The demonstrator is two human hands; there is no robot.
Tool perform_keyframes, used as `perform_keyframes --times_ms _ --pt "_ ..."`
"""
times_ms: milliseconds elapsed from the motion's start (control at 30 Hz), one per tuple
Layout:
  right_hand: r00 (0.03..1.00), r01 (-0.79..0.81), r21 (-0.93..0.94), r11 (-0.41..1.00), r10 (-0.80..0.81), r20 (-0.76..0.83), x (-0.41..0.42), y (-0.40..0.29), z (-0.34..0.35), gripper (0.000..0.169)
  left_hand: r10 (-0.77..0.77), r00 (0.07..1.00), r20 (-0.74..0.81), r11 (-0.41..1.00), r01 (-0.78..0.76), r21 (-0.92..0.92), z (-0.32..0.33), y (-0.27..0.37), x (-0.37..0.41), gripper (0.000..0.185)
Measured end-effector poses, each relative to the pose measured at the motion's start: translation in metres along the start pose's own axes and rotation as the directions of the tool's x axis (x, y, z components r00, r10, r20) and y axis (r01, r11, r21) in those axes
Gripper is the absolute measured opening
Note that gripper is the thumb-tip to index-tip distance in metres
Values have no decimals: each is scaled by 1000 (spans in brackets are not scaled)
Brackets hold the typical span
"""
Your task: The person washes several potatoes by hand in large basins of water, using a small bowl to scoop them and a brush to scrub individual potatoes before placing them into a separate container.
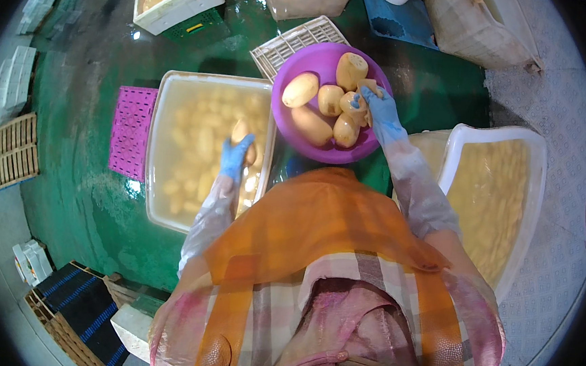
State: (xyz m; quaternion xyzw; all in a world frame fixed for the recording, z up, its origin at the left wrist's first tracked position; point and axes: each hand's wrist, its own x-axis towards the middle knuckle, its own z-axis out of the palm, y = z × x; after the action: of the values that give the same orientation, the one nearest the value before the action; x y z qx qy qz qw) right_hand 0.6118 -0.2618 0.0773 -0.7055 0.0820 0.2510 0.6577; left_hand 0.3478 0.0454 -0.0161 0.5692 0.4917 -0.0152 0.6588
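My left hand (234, 156), in a blue glove, grips a peeled lotus root segment (240, 130) over a white-rimmed tub (159, 148). Cloudy water fills that tub, and many pale pieces lie blurred under it. My right hand (382, 110), also blue-gloved, reaches into a purple basin (288, 134) at its right side. Its fingers close around a lotus root segment (352, 104); a tan piece (368, 86) beside them is partly covered, and its kind is unclear. Several more segments lie in the basin, among them a pale oval one (300, 89) and one with its holes showing (352, 71).
On the right stands another white tub (535, 149) of submerged pieces. A white plastic crate (300, 43) lies behind the basin. Left of the near tub is a pink perforated crate (132, 133). A foam box (180, 9) of lotus roots stands far back. The green floor (91, 220) looks wet.
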Motion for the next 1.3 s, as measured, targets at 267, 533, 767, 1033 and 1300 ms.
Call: perform_keyframes --times_ms 267,533,767,1033,1300 --pt "994 -100 230 968 108 -20 -13 54 -38 14 -389 878 -278 903 304 -303 -88 -128 67 60" --pt "997 -55 237 970 40 68 -11 53 -45 14 834 450 318 236 -814 532 94 104 23 59" --pt "966 -35 174 984 -11 258 -21 55 -53 15 723 435 537 -478 -247 843 215 103 50 30" --pt "983 -103 229 968 64 171 -20 57 -74 24 657 587 473 -304 -367 879 223 110 69 25" --pt "938 113 337 935 -212 273 -17 -50 -40 23 423 699 577 858 -513 -8 163 180 -49 92"
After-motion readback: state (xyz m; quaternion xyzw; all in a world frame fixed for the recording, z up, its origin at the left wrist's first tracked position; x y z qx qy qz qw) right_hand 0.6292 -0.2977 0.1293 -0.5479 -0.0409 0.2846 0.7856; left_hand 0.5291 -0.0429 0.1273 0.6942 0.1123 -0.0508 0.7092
